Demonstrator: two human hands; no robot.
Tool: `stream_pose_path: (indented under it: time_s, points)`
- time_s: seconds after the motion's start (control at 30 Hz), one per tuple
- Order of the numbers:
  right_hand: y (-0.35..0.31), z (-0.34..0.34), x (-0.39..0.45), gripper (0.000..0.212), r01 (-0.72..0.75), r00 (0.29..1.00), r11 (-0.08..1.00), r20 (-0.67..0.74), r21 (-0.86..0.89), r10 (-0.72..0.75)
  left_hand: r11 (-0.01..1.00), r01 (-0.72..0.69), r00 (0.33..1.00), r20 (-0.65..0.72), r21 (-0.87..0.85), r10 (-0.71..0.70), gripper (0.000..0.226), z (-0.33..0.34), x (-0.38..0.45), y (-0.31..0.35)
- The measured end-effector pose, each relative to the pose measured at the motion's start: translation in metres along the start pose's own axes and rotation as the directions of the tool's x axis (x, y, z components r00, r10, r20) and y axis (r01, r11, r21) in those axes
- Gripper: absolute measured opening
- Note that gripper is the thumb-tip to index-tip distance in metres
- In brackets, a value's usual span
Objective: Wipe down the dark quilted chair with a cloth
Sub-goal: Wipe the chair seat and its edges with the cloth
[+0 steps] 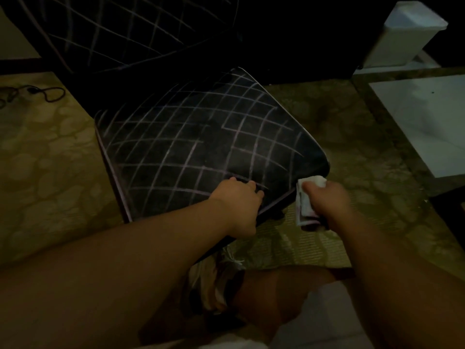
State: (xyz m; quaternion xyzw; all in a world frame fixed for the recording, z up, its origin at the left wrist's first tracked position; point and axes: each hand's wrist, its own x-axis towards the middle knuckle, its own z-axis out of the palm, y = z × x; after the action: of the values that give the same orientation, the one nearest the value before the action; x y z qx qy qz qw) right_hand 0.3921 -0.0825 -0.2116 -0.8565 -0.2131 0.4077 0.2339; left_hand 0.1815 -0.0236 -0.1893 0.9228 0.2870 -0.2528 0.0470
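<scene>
The dark quilted chair [201, 142] fills the middle of the view, its black seat crossed by pale stitch lines and its backrest rising at the top left. My left hand [239, 200] grips the seat's near edge, fingers curled over the top. My right hand [327, 200] holds a folded white cloth [305, 205] against the seat's near right corner and side edge. The room is dim.
Patterned yellowish carpet [45, 159] surrounds the chair. A dark cable [37, 93] lies on the floor at the left. A white bin [407, 34] stands at the top right, with pale floor tiles [422, 122] below it. My knee [271, 298] is under my arms.
</scene>
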Motion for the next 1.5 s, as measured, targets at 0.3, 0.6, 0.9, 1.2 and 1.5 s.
stream_pose_path:
  time_s: [0.3, 0.6, 0.9, 1.2, 1.5]
  points:
    - [0.0, 0.001, 0.002, 0.049, 0.002, 0.998, 0.997, -0.056, 0.075, 0.002, 0.999, 0.023, 0.999, 0.023, 0.034, -0.024, 0.091, -0.001, 0.0, 0.007]
    - [-0.003, 0.003, -0.003, 0.036, 0.104, 0.992, 0.983, 0.083, -0.148, -0.092, 0.999, 0.043, 0.999, 0.01, 0.006, -0.043, 0.092, -0.001, 0.002, 0.01]
    - [-0.004, 0.004, -0.002, 0.027, 0.159, 0.987, 0.974, 0.053, -0.164, -0.152, 0.998, 0.058, 0.998, 0.025, -0.023, -0.057, 0.094, -0.005, 0.01, 0.012]
    - [-0.002, 0.004, 0.004, 0.031, 0.12, 0.992, 0.99, 0.037, -0.068, -0.118, 0.995, 0.094, 0.996, 0.014, -0.014, -0.094, 0.093, -0.002, 0.011, 0.019]
    - [-0.002, 0.01, -0.001, 0.045, 0.084, 0.996, 0.996, -0.017, 0.0, -0.084, 0.979, 0.119, 0.974, -0.17, -0.165, -0.147, 0.078, -0.002, -0.011, 0.005]
